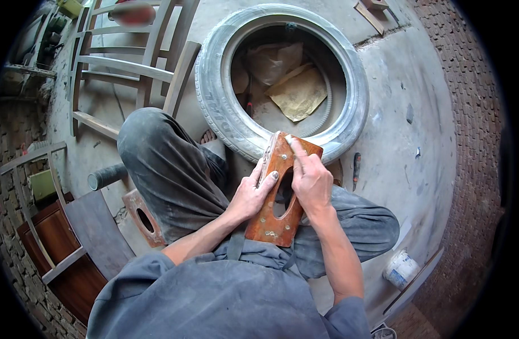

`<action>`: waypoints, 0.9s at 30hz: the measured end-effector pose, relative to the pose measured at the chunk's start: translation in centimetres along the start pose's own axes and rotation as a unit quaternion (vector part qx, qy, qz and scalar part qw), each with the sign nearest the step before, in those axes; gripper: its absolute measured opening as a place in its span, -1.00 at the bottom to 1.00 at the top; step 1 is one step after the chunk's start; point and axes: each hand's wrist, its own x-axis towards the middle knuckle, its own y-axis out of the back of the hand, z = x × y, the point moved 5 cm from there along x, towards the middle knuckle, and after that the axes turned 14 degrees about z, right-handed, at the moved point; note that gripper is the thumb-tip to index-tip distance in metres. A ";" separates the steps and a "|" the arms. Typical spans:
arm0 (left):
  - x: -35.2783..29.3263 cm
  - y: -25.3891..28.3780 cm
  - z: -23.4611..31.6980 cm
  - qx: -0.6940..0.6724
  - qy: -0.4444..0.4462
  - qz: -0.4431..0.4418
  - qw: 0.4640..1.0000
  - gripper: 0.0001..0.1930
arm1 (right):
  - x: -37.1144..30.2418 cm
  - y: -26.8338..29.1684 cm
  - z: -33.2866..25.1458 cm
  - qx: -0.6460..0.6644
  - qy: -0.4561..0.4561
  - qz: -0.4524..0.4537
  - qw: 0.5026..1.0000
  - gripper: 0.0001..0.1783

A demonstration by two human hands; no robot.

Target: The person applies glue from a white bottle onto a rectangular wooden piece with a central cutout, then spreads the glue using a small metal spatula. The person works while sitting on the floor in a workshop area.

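A reddish-brown wooden tissue box (263, 217) with a long oval slot lies tilted across my lap, its far end near the tyre. Pale spots dot its top face. My left hand (251, 195) grips its left side, the thumb on top beside the slot. Over the right side is my right hand (312, 181), fingers bent together and tips pressed on the far end of the top. A small whitish bit shows under those fingertips; its kind cannot be made out. A similar slotted wooden box (136, 204) rests beside my left knee.
A dusty tyre (350, 121) lies ahead with yellowish sandpaper (298, 93) inside its ring. Wooden chair frames (126, 66) stand at left, near a grey board (98, 231). A screwdriver (357, 170) and a white tub (401, 268) are on the right.
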 end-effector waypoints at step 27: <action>9.5 0.0 9.3 0.440 -0.166 -0.073 0.880 -0.30 | -4.8 -1.4 4.2 0.228 -0.425 0.210 0.850 -0.57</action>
